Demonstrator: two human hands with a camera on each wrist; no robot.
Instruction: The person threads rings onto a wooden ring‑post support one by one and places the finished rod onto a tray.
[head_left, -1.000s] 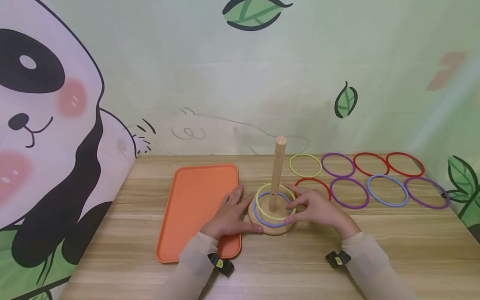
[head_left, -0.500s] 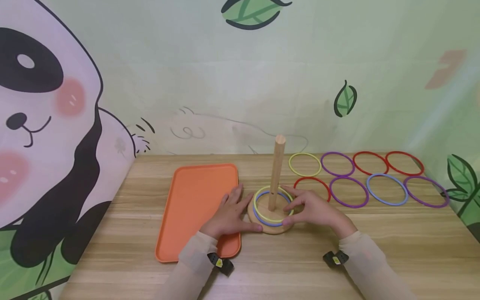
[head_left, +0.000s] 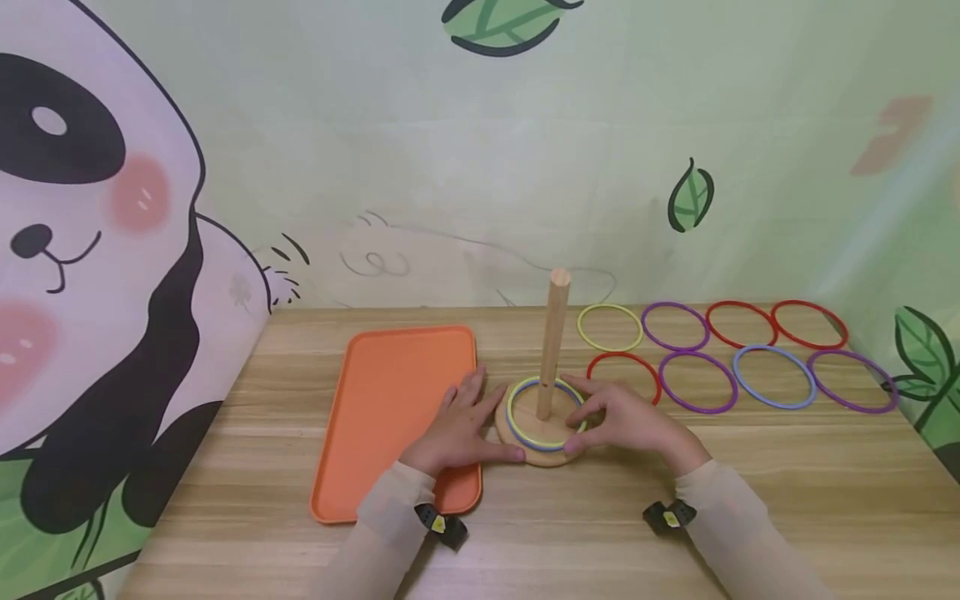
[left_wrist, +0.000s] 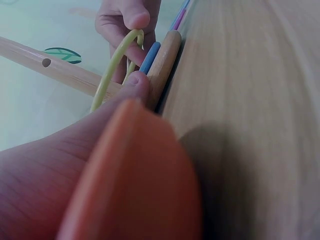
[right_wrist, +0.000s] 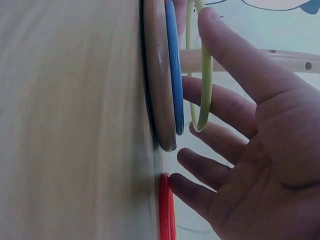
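A wooden peg (head_left: 553, 342) rises upright from a round wooden base (head_left: 551, 459) at mid-table. On the base lies a blue ring (right_wrist: 175, 70), encircling the peg. Just above it, also around the peg, a yellow ring (right_wrist: 206, 85) is pinched between thumb and fingers of my right hand (head_left: 622, 421). The wrist views show a gap between the two rings. My left hand (head_left: 461, 425) lies over the right edge of the orange tray (head_left: 397, 400), fingers extended, its thumb touching the near left side of the base.
Right of the peg, several loose rings lie in two rows; among them are a yellow ring (head_left: 579, 329), a blue ring (head_left: 775, 407) and a red ring (head_left: 624, 355). The patterned wall cloth (head_left: 450, 167) stands directly behind the table.
My right hand has shifted slightly left with the yellow ring, which has come down until it nearly lines up with the blue ring. The left hand has stayed put.
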